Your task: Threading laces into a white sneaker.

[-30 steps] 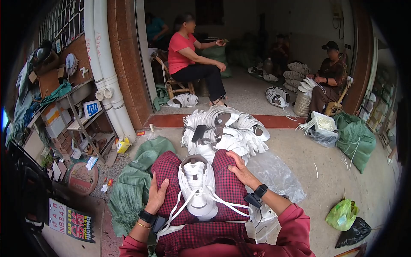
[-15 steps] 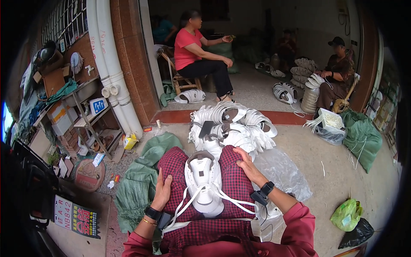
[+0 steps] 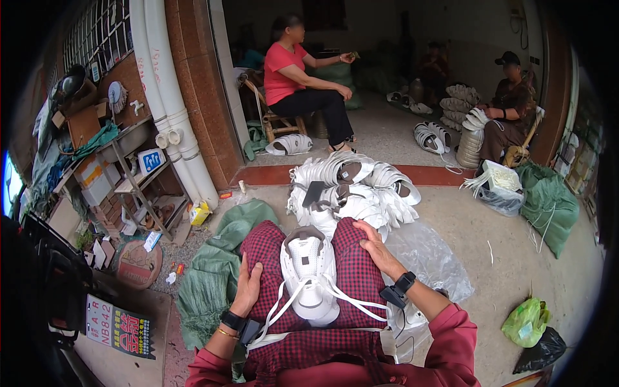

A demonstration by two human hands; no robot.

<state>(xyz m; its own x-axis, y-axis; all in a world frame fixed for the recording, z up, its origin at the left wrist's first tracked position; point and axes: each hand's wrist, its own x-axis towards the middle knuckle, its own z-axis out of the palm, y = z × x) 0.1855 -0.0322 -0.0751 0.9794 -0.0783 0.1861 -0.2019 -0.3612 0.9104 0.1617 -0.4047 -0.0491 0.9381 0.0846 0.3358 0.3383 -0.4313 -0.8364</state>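
Note:
A white shoe upper [image 3: 309, 274] with a grey collar lies on my lap between my knees, its toe toward me. White laces [image 3: 351, 298] run out from it to both sides across the red-and-black checked cloth [image 3: 258, 242] over my legs. My left hand [image 3: 247, 287] rests against the outer side of my left leg, holding nothing, its thumb apart from the fingers. On the outer side of my right knee lies my right hand [image 3: 380, 250], also without anything in it, fingers stretched out. Neither hand touches the shoe upper.
Ahead lies a heap of white shoe uppers [image 3: 380, 184] with a dark phone-like object [image 3: 314, 193] on it. Green sacks [image 3: 213, 274] lie at my left, clear plastic [image 3: 429, 258] at my right. Two seated people [image 3: 287, 68] [image 3: 512, 103] are in the doorway. A white box [image 3: 501, 179] holds laces.
The whole view has shifted slightly. Both hands and the shoe upper keep their places on my lap.

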